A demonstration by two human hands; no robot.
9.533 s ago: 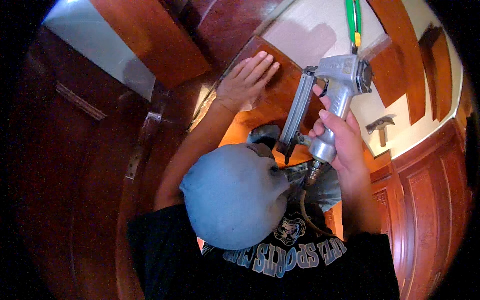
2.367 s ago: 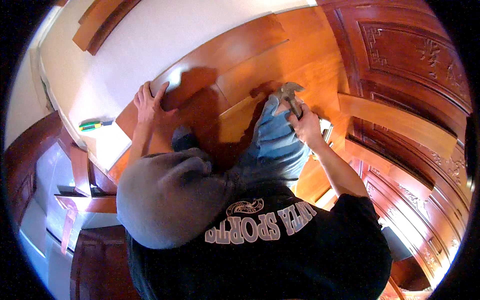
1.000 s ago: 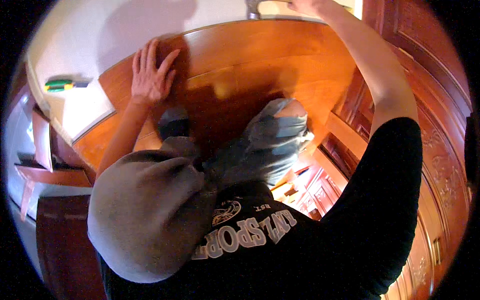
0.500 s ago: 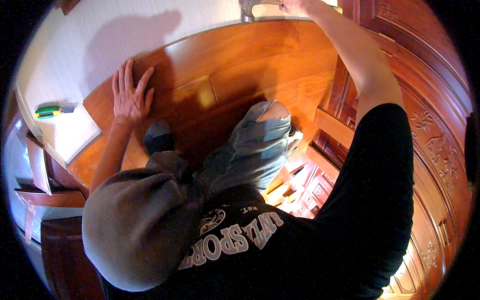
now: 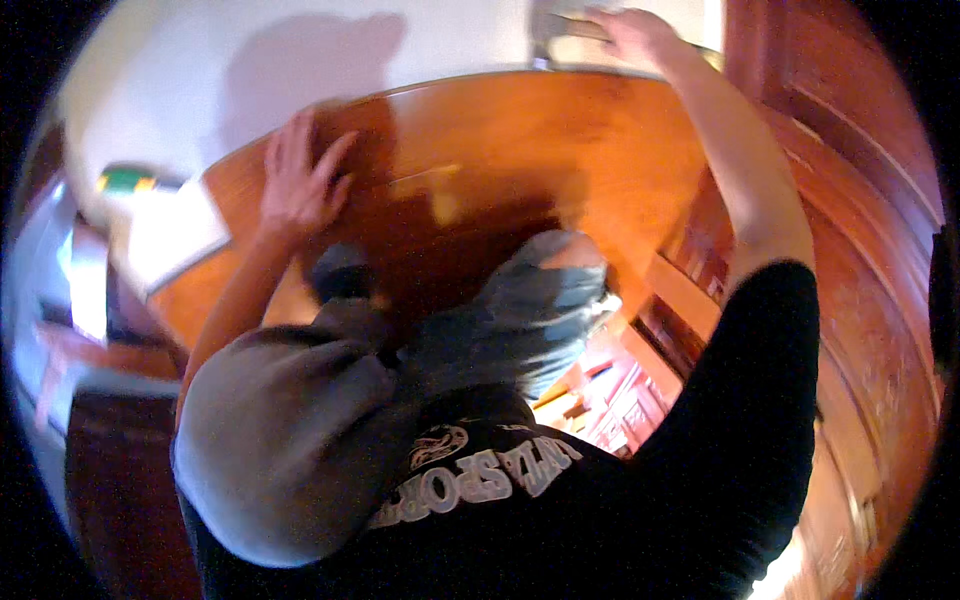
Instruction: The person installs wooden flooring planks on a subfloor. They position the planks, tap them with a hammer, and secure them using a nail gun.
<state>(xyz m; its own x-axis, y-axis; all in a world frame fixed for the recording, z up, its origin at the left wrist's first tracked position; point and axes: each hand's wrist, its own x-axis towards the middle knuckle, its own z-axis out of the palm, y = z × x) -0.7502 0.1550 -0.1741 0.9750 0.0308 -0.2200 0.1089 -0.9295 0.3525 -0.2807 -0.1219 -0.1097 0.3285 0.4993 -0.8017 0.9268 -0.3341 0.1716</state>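
Note:
My right hand (image 5: 638, 40), at the far right, is wrapped round the handle of a hammer (image 5: 545, 48). The hammer's head is at or just beyond the far edge of the orange-brown wooden floorboards (image 5: 480, 125); blur hides whether it touches them. Toward the left, my left hand (image 5: 303, 185) lies on the boards with its fingers spread, near that same edge, and holds nothing. A pale sheet (image 5: 450, 40) covers the floor beyond the boards. On its left part rests a green and yellow cutter knife (image 5: 130, 182), smeared by motion.
Dark reddish wooden panels (image 5: 850, 190) rise along the right side. My bent knee (image 5: 550, 290) and a dark-socked foot (image 5: 338, 272) are on the boards. Wooden furniture pieces (image 5: 110, 345) stand at the left edge. A brightly lit patch with wood pieces (image 5: 610, 395) shows beside my right arm.
The whole view has shifted, so the boards and both hands appear lower and farther right. The hammer stays in my right hand near the boards' far edge. My left hand remains spread on the boards.

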